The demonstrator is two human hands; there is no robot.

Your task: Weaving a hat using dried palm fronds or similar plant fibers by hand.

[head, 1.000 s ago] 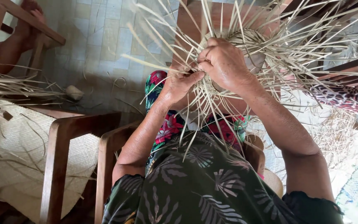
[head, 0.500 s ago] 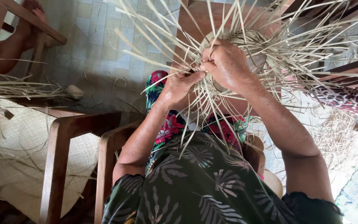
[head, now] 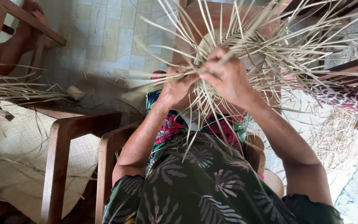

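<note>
**Both hands pinching strips at the rim of a half-woven straw piece**

Left hand (head: 178, 88) clenched on a few pale dried-leaf strips at the near edge of the round, domed, pale straw woven piece (head: 224, 41). Right hand (head: 228, 76) closed over the same spot, fingers pinching strips against the weave; exact strip count hidden under the knuckles. The woven piece sits up in front of the person, over the knees, held in the air by both hands. Loose strip ends (head: 311, 54) fan out all round it, some hanging toward the lap.

Doing it well, as a judgement: keep tension even, hold the last crossing pinned with one thumb while the other hand folds, keep strips flat and untwisted, don't let neighbours slip.

Person sits in a brown wooden armchair (head: 59, 137), in green leaf-print and red floral cloth (head: 195, 182). A second wooden chair frame (head: 353, 66) at right. To the left, a bundle of dried leaf strips (head: 17, 89) over a pale woven floor mat (head: 9, 145). Grey-green tiled floor (head: 100, 37) beyond, straw scraps (head: 336, 132) at right. Another person's bare foot (head: 30, 12) top left.
</note>
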